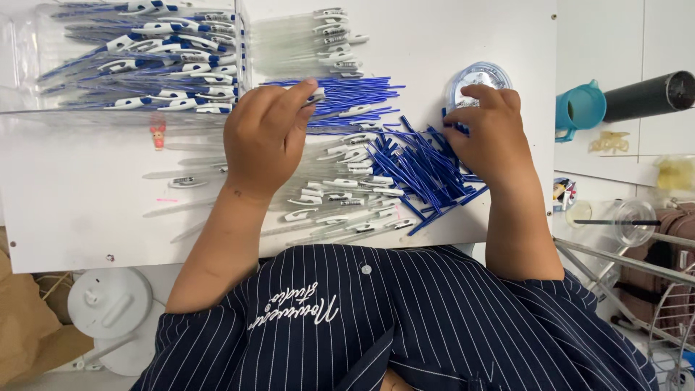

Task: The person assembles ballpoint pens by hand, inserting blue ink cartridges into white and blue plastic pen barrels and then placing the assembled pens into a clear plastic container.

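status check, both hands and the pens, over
Left hand pinching a clear pen barrel. Right hand on the blue refills. Nothing blocking either hand.

The scene is seen from a single camera worn on the head, aimed almost straight down and slightly forward over the wearer's striped shirt (405, 326). The white bench (79, 210) is viewed from close range and fills most of the frame. The left hand (264, 137) and right hand (492, 134) are caught near the centre. Beyond the right hand, floor-level clutter is taken in at the frame's edge.
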